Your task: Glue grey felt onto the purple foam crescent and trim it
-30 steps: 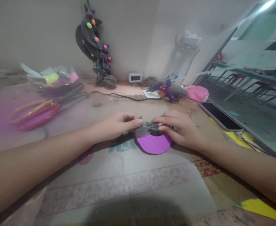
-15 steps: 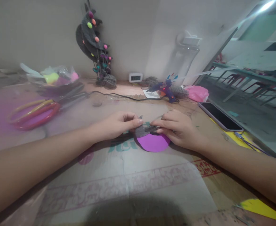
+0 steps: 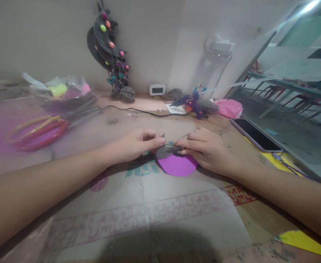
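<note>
A purple paper disc (image 3: pixel 178 166) lies on the table in front of me, with a grey felt piece (image 3: pixel 166 150) on its upper edge. My left hand (image 3: pixel 134 145) pinches the left end of the grey piece with fingers pressed together. My right hand (image 3: pixel 207 148) is curled, its fingertips pressing the right end of the grey piece down on the disc. Both hands rest on the table.
Red and yellow scissors (image 3: pixel 38 131) lie at the left beside a bag of coloured bits (image 3: pixel 60 91). A blue glue gun (image 3: pixel 190 102) with its cable, a small clock (image 3: pixel 157 89), a dark felt ornament (image 3: pixel 108 47) and a phone (image 3: pixel 255 135) stand behind. Yellow paper (image 3: pixel 303 243) lies at the right.
My right hand has curled in slightly and the purple disc shifted a little to the left under it. My left hand has stayed in place.
</note>
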Tool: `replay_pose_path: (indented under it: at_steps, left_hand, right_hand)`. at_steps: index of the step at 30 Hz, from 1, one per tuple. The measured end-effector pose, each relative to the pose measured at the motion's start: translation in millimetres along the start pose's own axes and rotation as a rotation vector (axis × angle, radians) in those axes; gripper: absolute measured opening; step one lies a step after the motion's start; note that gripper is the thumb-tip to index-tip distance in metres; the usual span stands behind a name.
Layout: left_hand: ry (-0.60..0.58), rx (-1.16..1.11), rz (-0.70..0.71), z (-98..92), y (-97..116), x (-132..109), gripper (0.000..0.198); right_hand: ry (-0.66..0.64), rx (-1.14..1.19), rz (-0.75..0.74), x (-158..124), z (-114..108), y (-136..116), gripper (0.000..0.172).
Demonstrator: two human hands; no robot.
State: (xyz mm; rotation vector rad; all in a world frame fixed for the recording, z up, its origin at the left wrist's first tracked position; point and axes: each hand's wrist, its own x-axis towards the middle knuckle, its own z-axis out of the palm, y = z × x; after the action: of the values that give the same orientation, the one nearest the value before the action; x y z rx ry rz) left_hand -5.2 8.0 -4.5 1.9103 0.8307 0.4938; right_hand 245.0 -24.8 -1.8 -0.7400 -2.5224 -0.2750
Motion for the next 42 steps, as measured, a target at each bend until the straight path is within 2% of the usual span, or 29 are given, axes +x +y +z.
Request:
replay_pose_path:
  at_steps: [9,27,34,42]
  left_hand:
    - [0.009,-0.016,0.007,2.5,3.1,0.0,0.040]
    - [0.009,0.018,0.031,1.8,4.4,0.2,0.037]
    - [0.006,-0.015,0.019,2.7,5.5,-0.4,0.037]
    - [0.013,-0.025,0.032,3.0,5.3,-0.7,0.036]
  right_hand:
    - [-0.003,0.069,0.059,-0.5,-2.7,1.3,0.028]
    - [0.021,-0.008,-0.021,0.9,0.2,0.3,0.025]
    - [-0.013,0.120,0.146,-0.2,-3.7,-1.3,0.031]
    - [-0.021,0.105,0.157,-1.2,-3.2,2.2,0.030]
